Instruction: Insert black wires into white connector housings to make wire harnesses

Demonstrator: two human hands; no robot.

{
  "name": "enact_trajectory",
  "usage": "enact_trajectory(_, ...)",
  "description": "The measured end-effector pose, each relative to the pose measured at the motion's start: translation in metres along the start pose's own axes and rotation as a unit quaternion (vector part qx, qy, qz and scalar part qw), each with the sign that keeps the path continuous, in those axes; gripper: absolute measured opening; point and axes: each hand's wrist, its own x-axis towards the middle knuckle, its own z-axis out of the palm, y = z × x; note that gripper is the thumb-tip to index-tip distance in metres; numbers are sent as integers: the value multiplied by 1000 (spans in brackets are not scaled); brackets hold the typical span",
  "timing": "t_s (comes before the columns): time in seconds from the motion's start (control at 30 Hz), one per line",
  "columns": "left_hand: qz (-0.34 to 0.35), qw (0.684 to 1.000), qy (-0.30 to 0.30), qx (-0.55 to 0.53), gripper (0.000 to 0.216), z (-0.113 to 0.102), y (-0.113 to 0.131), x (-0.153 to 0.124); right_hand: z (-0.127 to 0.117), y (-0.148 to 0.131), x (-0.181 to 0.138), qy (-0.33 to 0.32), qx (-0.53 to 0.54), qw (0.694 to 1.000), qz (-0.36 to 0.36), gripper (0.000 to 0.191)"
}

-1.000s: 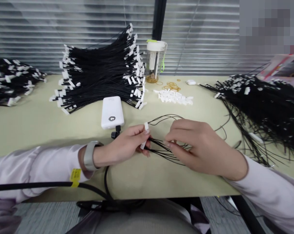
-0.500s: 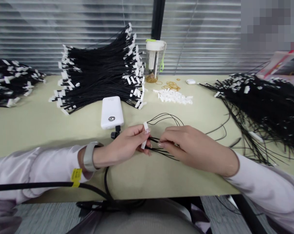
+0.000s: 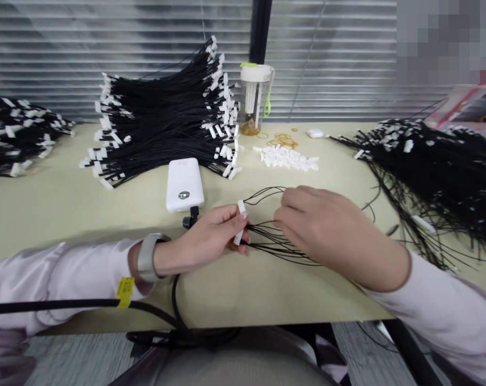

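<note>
My left hand [image 3: 221, 229] pinches a white plastic connector [image 3: 241, 208] upright between thumb and fingers, above the middle of the table. Thin black wires [image 3: 267, 234] run out of the connector's right side, some from its top end and more from the middle and lower part. To the right, my right hand [image 3: 319, 228] has its fingers curled closed around some of these wires; its fingertips and the far wire ends are partly hidden behind the hand.
Large piles of black wires with white connectors lie at the back left [image 3: 158, 115] and far left. Loose black wires [image 3: 448, 177] cover the right. Behind my hands are a white power bank [image 3: 184, 182], small white connectors [image 3: 287, 158], rubber bands [image 3: 283, 141] and a bottle [image 3: 253, 99].
My right hand has moved right and slightly up, away from the connector, baring more wire between the hands. My left hand stays in place with the connector.
</note>
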Motion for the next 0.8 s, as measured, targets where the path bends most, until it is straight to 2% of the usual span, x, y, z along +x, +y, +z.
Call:
enact_trajectory(0.07, 1, 1000, 5, -2, 19, 0, 0, 1, -5, 9, -4, 68, -10, 996, 60, 19)
enact_trajectory(0.13, 5, 1000, 12, -4, 19, 0, 0, 1, -10, 21, -7, 188, 30, 967, 167, 14)
enact_trajectory(0.2, 5, 1000, 11, 2, 19, 1, 1, 0, -13, 35, -8, 300, 137, 905, 267, 14)
enact_trajectory(0.27, 3, 1000, 3, 19, 21, 2, 1, -1, -16, 48, -7, 369, 305, 822, 308, 25)
enact_trajectory(0.33, -1, 999, -4, 36, 22, 3, 2, -2, -19, 58, -6, 440, 436, 730, 289, 24)
enact_trajectory(0.37, -2, 999, -6, 41, 22, 3, 2, -3, -21, 61, -5, 478, 468, 689, 278, 19)
enact_trajectory(0.4, -1, 999, -6, 46, 22, 4, 2, -3, -22, 62, -5, 510, 478, 662, 271, 16)
enact_trajectory(0.43, -1, 999, -7, 50, 22, 4, 2, -3, -23, 61, -5, 521, 479, 654, 265, 15)
enact_trajectory(0.5, 1, 998, -10, 56, 23, 4, 2, -4, -22, 52, -5, 459, 498, 688, 261, 22)
enact_trajectory(0.57, 3, 998, -13, 61, 23, 4, 2, -4, -17, 38, -4, 331, 510, 754, 247, 33)
enact_trajectory(0.63, 6, 998, -11, 62, 22, 5, 2, -3, -9, 22, -1, 216, 467, 825, 234, 21)
enact_trajectory(0.67, 7, 998, -9, 61, 22, 5, 1, -3, -5, 15, 1, 180, 428, 857, 225, 12)
enact_trajectory(0.73, 7, 998, -7, 62, 22, 5, 1, -3, 2, 5, 5, 136, 358, 902, 199, 9)
enact_trajectory(0.8, 8, 998, -10, 69, 22, 5, 2, -3, 6, 0, 8, 112, 328, 920, 185, 11)
